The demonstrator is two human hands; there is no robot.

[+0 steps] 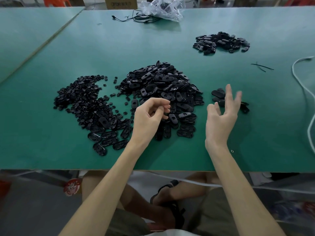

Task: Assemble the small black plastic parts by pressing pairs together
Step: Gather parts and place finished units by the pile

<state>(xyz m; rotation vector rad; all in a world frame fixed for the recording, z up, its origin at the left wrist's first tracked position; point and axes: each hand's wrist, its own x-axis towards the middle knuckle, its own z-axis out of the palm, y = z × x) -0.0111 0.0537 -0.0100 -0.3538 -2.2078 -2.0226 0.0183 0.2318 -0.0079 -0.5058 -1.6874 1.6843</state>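
A green table (pixel 51 150) carries the black parts. A big heap of ovals (pixel 162 86) lies in the middle, and just left of it spreads a heap of small discs (pixel 80 99). A far pile (pixel 221 42) sits well apart at the far right.

The left hand (pixel 150 116) hovers over the near edge of the ovals, fingers curled to the thumb; I cannot tell whether it grasps a part. The right hand (pixel 221 120) is released, with its fingers spread and blurred, holding nothing. It is raised just near of a small cluster (pixel 217 95) of parts.

A clear bag (pixel 163 9) and a black cable (pixel 136 18) lie at the far edge, and a white cord (pixel 305 92) runs along the right side.
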